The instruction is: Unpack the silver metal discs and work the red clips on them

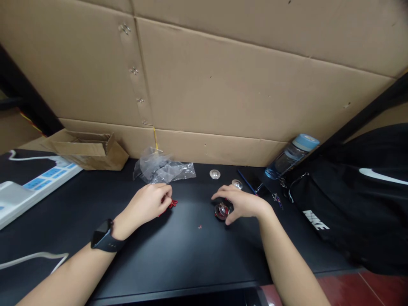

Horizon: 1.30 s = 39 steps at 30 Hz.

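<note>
My left hand (153, 202) is closed, its fingertips pinched on a small red cord-like piece (173, 204); most of that piece is hidden under the hand. On the right, my right hand (239, 203) has thumb and fingers spread around a small clear round case (222, 210) with red bits inside. Whether the fingers touch the case I cannot tell. Just beyond that hand sits a shiny round disc (236, 184), and a second silvery disc (214, 174) lies further back. A tiny red scrap (199, 227) rests between the hands.
Crumpled clear plastic bags (164, 167) lie against the cardboard wall (223, 85). An open cardboard box (92, 151) and a white power strip (41, 185) stand left. On the right are a phone (251, 180), keys (277, 199), a blue-lidded bottle (291, 155) and a black bag (357, 204).
</note>
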Tool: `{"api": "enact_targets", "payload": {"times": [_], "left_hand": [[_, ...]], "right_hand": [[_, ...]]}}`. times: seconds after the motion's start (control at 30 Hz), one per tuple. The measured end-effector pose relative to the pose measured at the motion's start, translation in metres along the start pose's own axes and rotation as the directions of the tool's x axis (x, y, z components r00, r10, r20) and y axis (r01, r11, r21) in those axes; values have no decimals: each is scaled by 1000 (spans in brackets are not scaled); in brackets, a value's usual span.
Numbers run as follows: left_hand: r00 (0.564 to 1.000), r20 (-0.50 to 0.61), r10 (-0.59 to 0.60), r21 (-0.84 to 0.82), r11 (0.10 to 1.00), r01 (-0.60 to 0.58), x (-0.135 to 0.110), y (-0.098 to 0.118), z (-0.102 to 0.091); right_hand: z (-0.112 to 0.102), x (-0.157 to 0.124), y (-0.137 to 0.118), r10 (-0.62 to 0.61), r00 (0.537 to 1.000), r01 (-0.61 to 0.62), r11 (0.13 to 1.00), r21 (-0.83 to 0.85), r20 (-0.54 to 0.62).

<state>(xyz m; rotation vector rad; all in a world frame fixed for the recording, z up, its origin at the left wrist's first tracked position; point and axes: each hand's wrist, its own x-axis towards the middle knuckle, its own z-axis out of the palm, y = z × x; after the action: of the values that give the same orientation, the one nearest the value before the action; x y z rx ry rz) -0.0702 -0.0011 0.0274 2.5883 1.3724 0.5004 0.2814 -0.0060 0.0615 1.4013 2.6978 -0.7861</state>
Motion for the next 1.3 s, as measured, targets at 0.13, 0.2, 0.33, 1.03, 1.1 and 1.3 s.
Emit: {"api": "enact_targets", "payload": {"times": [0.13, 0.2, 0.33, 1.03, 1.1, 1.3], "left_hand": [[999, -11, 45, -84, 995, -46, 0, -2, 3], [998, -5, 60, -117, 991, -60, 0, -3, 4], [996, -28, 80, -142, 986, -83, 0, -3, 5], [983, -174, 56, -486, 864, -135, -4, 35, 13], [981, -194, 12, -541, 833, -118, -6, 42, 16], [983, -168, -69, -711, 699, -72, -9, 41, 22]], "right_hand": [[10, 3, -3, 119, 993, -116, 982, -147, 7], [12, 6, -2, 104, 994, -110, 978, -176, -42], [13, 7, -1, 102, 986, -126, 975, -185, -132], [17, 21, -49, -236, 854, 398, 871, 289, -463], [26, 29, -65, -258, 811, 476, 813, 335, -526], [50, 44, -83, -237, 752, 531, 771, 352, -615]]}}
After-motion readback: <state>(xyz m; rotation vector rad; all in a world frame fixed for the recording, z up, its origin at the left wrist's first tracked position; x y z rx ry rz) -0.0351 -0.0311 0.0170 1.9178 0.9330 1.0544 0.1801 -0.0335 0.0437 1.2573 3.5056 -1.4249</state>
